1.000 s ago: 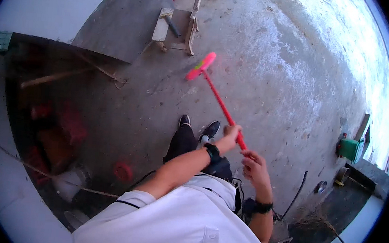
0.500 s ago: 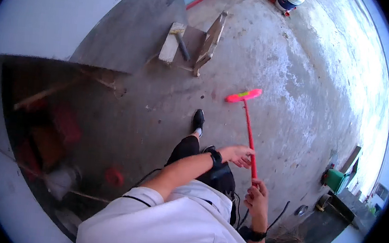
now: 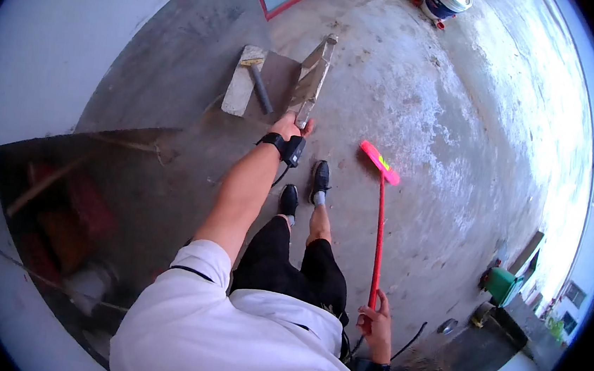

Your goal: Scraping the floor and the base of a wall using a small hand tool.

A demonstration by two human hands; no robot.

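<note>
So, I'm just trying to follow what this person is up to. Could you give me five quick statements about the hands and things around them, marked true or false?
1. The right hand holds the red pole. True.
2. Both hands are on the red pole. False: the left hand is at the near end of the wooden frame.
3. The pole's head is pink. True.
4. The person wears white shoes. False: the shoes are dark.
5. A green container sits right of the red pole. True.
</note>
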